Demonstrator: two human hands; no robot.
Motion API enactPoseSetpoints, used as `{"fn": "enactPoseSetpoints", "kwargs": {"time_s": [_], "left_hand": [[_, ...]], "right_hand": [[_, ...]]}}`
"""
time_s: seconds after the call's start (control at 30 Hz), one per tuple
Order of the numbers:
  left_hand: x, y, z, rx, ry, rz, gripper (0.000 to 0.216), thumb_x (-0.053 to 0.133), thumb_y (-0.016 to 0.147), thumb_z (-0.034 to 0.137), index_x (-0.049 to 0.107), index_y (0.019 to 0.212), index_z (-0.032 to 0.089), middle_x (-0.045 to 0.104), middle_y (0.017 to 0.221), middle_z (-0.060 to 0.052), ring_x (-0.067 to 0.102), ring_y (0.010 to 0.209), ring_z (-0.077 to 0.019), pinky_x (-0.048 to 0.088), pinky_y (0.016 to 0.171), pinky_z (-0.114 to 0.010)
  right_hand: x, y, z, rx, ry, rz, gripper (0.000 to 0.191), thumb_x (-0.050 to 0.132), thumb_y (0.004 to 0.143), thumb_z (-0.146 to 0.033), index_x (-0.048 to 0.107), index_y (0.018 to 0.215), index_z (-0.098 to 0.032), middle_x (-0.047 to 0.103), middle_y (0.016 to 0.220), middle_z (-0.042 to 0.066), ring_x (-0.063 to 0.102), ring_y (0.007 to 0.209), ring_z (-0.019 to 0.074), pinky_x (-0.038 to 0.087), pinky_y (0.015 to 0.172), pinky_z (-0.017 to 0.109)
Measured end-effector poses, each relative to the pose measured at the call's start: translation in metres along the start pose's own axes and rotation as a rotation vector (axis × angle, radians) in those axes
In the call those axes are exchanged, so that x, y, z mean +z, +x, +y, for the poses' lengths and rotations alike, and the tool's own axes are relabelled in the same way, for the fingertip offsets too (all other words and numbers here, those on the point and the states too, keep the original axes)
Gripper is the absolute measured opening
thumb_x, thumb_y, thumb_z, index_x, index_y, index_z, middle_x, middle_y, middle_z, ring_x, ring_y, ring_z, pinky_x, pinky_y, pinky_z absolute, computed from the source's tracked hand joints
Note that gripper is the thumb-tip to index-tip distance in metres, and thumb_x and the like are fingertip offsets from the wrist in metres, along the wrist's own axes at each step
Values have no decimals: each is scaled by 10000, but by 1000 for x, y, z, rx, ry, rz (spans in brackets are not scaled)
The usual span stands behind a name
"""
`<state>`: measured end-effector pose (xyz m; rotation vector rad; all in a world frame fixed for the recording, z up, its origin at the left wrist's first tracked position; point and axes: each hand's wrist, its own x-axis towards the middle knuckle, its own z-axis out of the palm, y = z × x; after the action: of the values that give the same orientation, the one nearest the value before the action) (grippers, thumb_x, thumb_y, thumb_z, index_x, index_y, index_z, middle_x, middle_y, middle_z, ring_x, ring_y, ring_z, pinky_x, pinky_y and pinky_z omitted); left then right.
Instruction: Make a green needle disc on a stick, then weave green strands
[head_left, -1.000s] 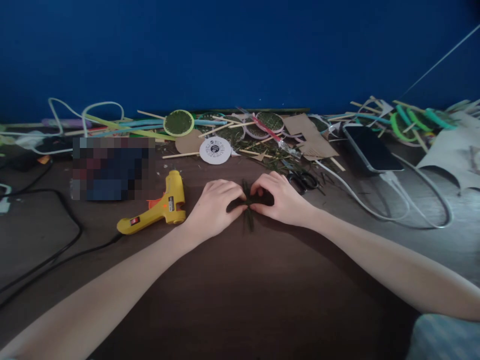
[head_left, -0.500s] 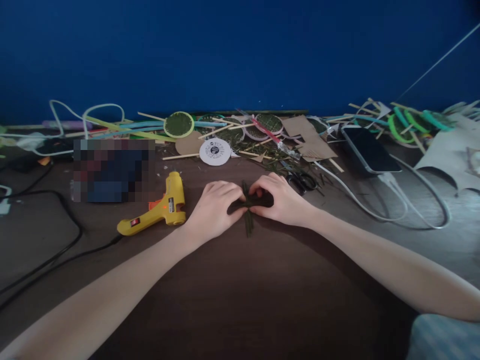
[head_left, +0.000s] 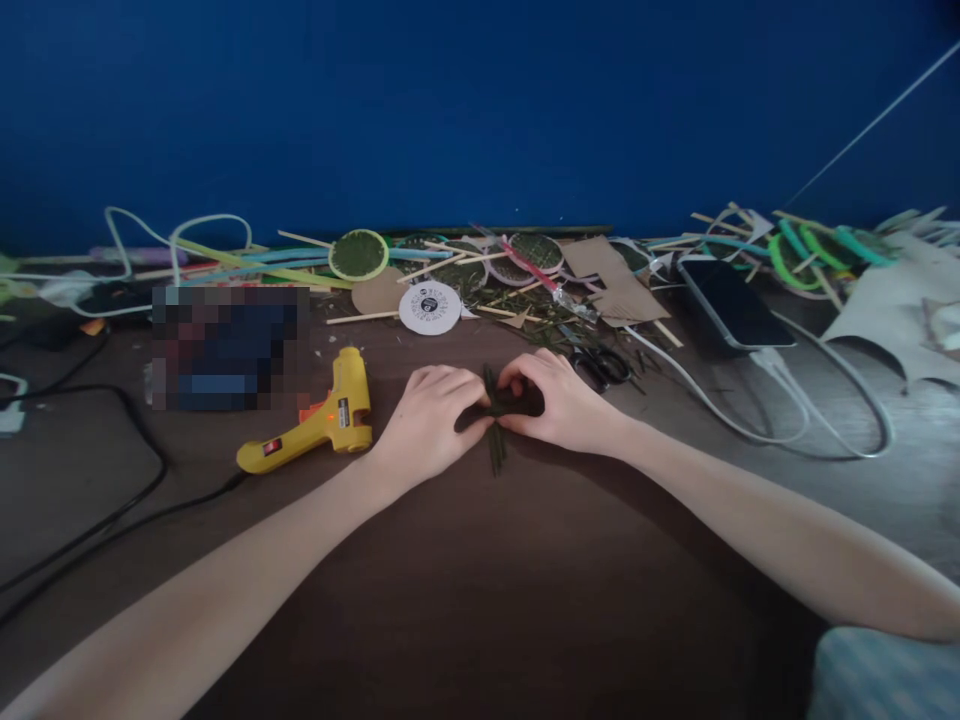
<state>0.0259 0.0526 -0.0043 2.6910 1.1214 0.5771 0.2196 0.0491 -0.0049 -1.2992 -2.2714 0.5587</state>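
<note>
the bundle of dark green strips (head_left: 496,452) is at the middle of your work area, its ends poking out past your grip toward you and toward the wall. your left hand (head_left: 429,425) and right hand (head_left: 559,405) both pinch it near its middle, the two grips almost meeting. your widest stretch of brown tabletop (head_left: 495,600) runs from the bundle back toward you, between your forearms (head_left: 300,535). your left side is tight: the yellow glue gun (head_left: 349,385) lies just beside your wrist, its black cord (head_left: 227,488) trailing off. black-handled scissors (head_left: 616,366) lie just beyond your right hand; a phone (head_left: 731,303) with a white cable (head_left: 769,366) plugged in sits farther right. ahead of you, wooden sticks (head_left: 364,318), green-faced discs (head_left: 358,256) and cardboard (head_left: 626,290) crowd up to the blue wall (head_left: 480,110). a white disc (head_left: 430,307) bears a ring of dark characters round a central mark, and the glue gun a dark label (head_left: 343,412); you can't read either at this size.
</note>
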Motion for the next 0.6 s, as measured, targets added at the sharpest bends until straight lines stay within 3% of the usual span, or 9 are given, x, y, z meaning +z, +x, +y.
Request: {"fn": "enactPoseSetpoints", "kwargs": {"time_s": [0.6], "left_hand": [[3,0,-1,15,4,13,71,614,778,208,551,799,181,631,897,-21,544,914,-215,377,858,-370]], "right_hand": [[-1,0,-2,3,-46,-59,246,628,692,-302,479,860,-201,542,831,28,453,831,201,305,771,342]]}}
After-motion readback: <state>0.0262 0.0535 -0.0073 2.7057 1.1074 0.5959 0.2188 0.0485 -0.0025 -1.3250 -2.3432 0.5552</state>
